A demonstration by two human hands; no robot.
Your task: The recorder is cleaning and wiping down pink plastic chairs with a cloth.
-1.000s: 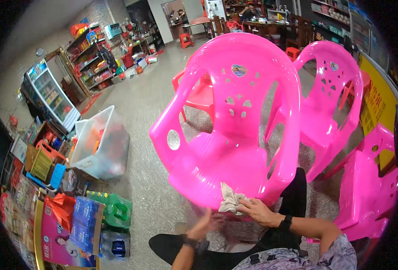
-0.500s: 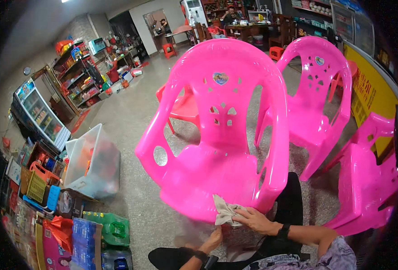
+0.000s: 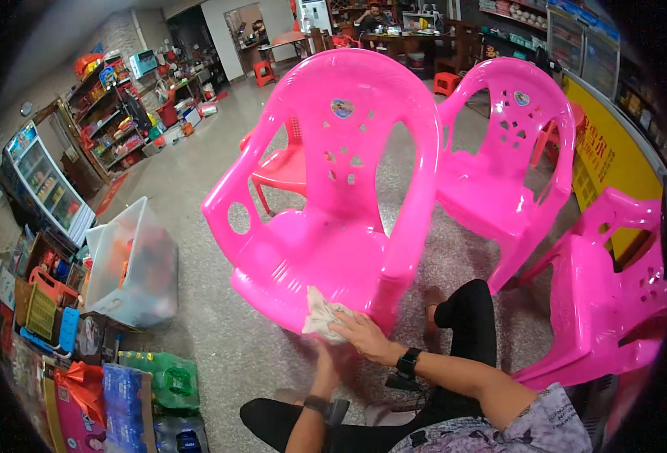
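A bright pink plastic armchair (image 3: 333, 219) stands right in front of me, its seat facing me. My right hand (image 3: 363, 336) presses a crumpled whitish cloth (image 3: 320, 317) against the front edge of the seat. A dark watch sits on that wrist. My left hand (image 3: 324, 361) is below the seat's front edge, just under the cloth; its fingers are hidden, so what it touches is unclear. A dark band is on the left wrist too.
Two more pink chairs (image 3: 507, 166) (image 3: 613, 302) stand to the right, a red chair (image 3: 284, 170) behind. A clear storage bin (image 3: 133, 264), green bottle packs (image 3: 167, 377) and stacked goods line the left. Shelves and a glass-door cooler (image 3: 46, 189) lie farther left.
My view has shifted so the chair sits higher and more central. My right hand with the cloth has stayed on the seat's front edge, sliding slightly along it.
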